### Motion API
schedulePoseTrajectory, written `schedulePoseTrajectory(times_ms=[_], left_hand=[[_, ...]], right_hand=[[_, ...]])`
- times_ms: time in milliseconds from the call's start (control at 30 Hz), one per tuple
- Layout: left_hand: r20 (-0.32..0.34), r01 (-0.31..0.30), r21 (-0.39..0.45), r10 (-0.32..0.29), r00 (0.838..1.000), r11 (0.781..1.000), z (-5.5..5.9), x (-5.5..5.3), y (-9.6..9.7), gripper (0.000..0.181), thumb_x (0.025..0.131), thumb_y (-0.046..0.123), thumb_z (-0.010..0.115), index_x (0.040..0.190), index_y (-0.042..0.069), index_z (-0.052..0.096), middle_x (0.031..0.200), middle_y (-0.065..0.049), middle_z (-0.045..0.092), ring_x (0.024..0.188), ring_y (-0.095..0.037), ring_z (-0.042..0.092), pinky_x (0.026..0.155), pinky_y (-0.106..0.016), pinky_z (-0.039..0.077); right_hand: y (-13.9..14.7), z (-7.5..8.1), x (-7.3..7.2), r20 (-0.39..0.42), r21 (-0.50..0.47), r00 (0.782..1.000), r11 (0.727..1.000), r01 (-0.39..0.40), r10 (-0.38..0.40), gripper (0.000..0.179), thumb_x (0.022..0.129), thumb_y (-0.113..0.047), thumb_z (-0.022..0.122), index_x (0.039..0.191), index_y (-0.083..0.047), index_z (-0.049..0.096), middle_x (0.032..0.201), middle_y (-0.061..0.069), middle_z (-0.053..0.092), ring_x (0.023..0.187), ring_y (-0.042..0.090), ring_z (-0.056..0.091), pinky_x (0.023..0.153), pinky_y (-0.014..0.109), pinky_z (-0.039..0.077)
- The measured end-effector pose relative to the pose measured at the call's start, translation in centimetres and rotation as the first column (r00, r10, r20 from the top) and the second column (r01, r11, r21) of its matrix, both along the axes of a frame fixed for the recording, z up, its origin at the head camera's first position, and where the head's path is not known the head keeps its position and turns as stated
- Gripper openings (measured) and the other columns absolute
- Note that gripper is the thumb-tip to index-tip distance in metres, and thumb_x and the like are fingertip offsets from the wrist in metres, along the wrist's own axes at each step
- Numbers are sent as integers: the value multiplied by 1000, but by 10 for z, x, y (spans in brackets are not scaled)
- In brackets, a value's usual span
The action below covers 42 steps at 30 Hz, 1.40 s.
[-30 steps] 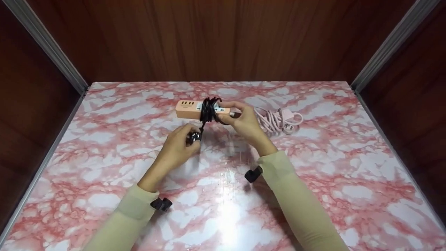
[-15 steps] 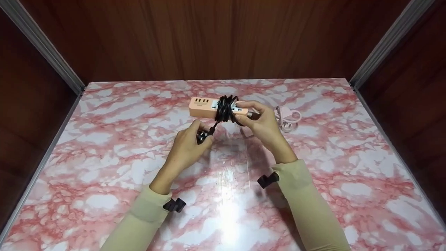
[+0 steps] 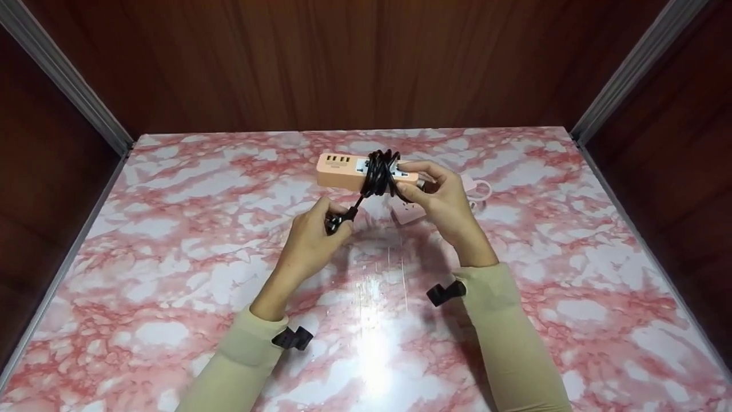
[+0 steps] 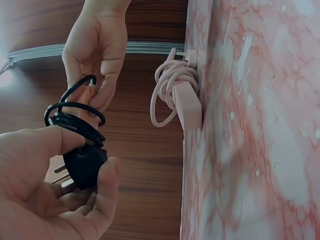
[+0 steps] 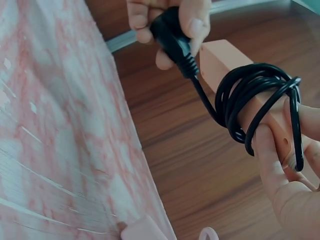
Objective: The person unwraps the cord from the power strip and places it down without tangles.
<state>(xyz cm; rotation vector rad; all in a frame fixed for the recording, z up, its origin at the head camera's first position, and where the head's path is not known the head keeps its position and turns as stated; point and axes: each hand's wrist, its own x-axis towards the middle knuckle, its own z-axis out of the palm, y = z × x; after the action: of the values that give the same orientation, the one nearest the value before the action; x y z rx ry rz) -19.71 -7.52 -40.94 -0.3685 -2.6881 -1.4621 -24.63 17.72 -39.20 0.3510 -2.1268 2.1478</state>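
Peach power strip (image 3: pixel 350 173) nears pink strip (image 3: pixel 408 213); right fingers (image 3: pixel 428 167) pinch its end, left fingers (image 3: pixel 327 207) its plug (image 4: pixel 86 166); cord (image 3: pixel 378 176) still wound, likely just repositioning.

This looks like a purpose-built booth, something like a small lab station. A dark wood-grain back wall (image 3: pixel 343 63) meets a matching left wall (image 3: pixel 40 126) and right wall (image 3: pixel 680 126), with a grey metal strip (image 3: pixel 73 86) running up the left corner and a second strip (image 3: pixel 633 74) up the right. Between them lies a bench (image 3: pixel 143 274) with a glossy red-and-white marbled top, which throws back a bright glare (image 3: pixel 374 355). Small black devices (image 3: pixel 291 337) sit at both cuffs. What building surrounds the booth cannot be told.
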Motion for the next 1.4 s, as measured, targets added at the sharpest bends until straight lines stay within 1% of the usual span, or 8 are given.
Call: schedulePoseTrajectory(times_ms=[300,533,700,833,933,1100,1267,1400], left_hand=[[28,21,116,-24,999,993,-2,-8,-3,23,101,24,68,120,12,68,97,-4,72,82,-18,62,74,-34,51],[44,-14,158,7,999,987,-8,-20,-15,24,99,27,73,116,10,67,102,-5,73,89,-20,66,79,-36,53],[-27,-56,139,60,998,989,-13,-27,-22,18,100,24,75,111,11,70,100,-5,75,88,-19,67,80,-36,53],[-118,-69,88,79,990,994,-13,-33,-26,16,99,19,76,114,12,76,107,-5,78,101,-20,72,91,-38,57],[-201,-91,43,98,975,995,-9,-38,-30,20,99,14,76,118,10,77,114,-8,79,112,-26,74,100,-42,57],[-341,-155,15,151,928,988,-2,-45,-39,23,99,15,77,120,7,78,115,-12,79,108,-29,74,95,-45,58],[-449,-196,68,205,869,978,7,-48,-48,24,97,17,80,118,8,79,112,-10,79,102,-27,75,88,-44,59],[-489,-203,94,223,844,975,14,-49,-51,22,97,18,79,117,8,79,107,-8,79,95,-22,74,83,-40,58]], right_hand=[[15,9,6,-17,-89,999,995,-52,51,31,92,10,74,122,1,74,128,14,68,87,14,71,84,28,62],[27,10,9,-56,-125,989,982,-143,137,30,92,14,70,115,-3,76,118,12,71,86,15,70,76,24,59],[28,8,10,-95,-112,972,968,-227,217,31,92,14,69,112,-8,77,117,10,72,87,15,72,76,24,59],[27,8,8,-127,-90,959,960,-265,253,30,91,12,70,112,-8,76,118,9,69,84,13,70,75,24,59],[26,7,8,-146,-76,949,953,-292,280,30,91,12,71,112,-9,77,117,9,67,83,13,68,73,24,59],[24,7,9,-139,-69,952,957,-283,272,33,89,16,70,109,-10,77,116,9,66,77,12,66,70,23,59],[22,7,10,-90,-67,966,967,-248,242,34,87,18,71,105,-10,78,116,9,65,70,10,64,66,22,58],[21,8,10,-77,-82,961,959,-272,266,35,88,19,70,105,-11,78,116,10,64,77,14,70,69,26,62]])
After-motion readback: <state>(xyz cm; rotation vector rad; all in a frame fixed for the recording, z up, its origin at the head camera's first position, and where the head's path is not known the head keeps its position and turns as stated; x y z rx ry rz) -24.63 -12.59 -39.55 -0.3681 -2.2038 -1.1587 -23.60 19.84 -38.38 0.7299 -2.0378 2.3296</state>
